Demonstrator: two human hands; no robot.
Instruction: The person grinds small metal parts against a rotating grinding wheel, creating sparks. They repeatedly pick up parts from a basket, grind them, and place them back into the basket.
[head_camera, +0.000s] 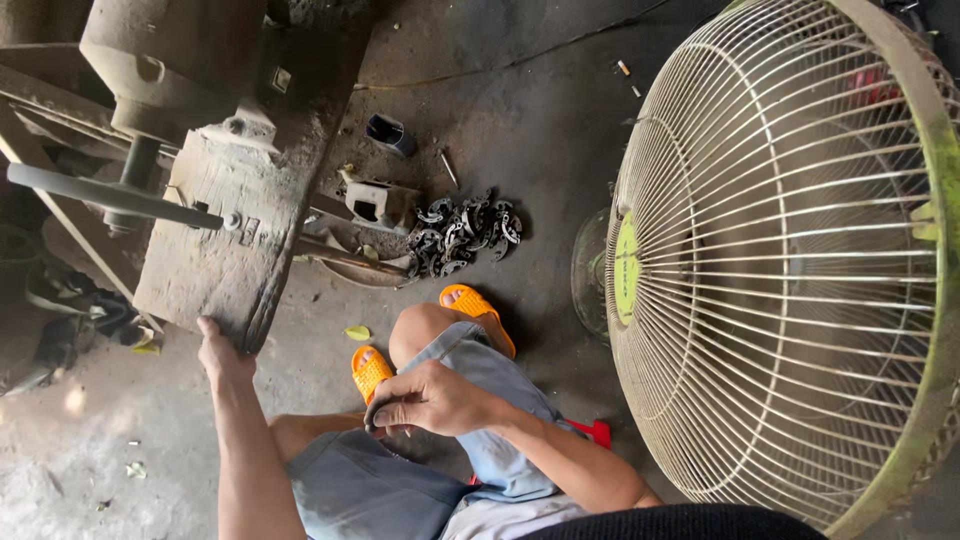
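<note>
Left hand (222, 352): arm stretched forward, fingers resting against the lower corner of the worn wooden block (235, 235) that carries the machine; whether the fingers curl round the edge or only press on it cannot be told from this angle. Right hand (428, 398): lying over the knee, fingers closed in a pinch on a small dark curved metal piece (372, 413), its tip showing just below the thumb, near the left sandal. Person seated low, knees bent, in blue-grey shorts (400, 480); both feet in orange sandals (372, 370), flat on the dusty concrete floor (520, 110). Just beyond the feet: a heap of dark curved metal parts (465, 232), like in shape to the held piece, lying on the floor beside a small metal bracket (378, 203). Wooden block bears a heavy grey machine body (165, 60) at its far end; a long grey lever handle (110, 196) runs out from it toward the left edge of view. Right side of frame: large floor fan with cream wire guard (790, 260), green hub at centre, standing close to the right knee. A red object (598, 432) is partly hidden under the right forearm; kind not discernible. Small dark cup-like container (388, 132) further out on the floor.
</note>
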